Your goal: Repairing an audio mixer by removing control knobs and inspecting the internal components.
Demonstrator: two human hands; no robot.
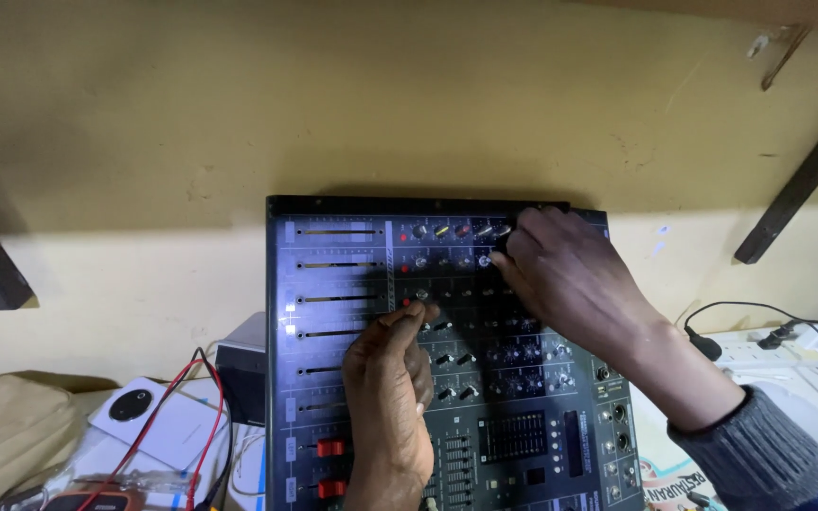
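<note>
The audio mixer (485,378) stands propped up against the yellow wall (409,104), its long axis running up and down in your view, the top edge against the wall and the fader end toward you. Your left hand (390,397) rests on the middle of the panel with its fingers curled shut, the thumb and forefinger pinching what looks like a small knob (420,295) just right of the fader slots. Your right hand (570,274) lies over the upper right rows of knobs, its fingertips (502,254) bent down onto one there; whether they truly grip it I cannot tell. Keep the pinch light and square to the panel, and brace the mixer with the other palm so that it does not slide. To the left lie red and black leads (203,416) and a white box (158,421); to the right, a white power strip (759,350).
</note>
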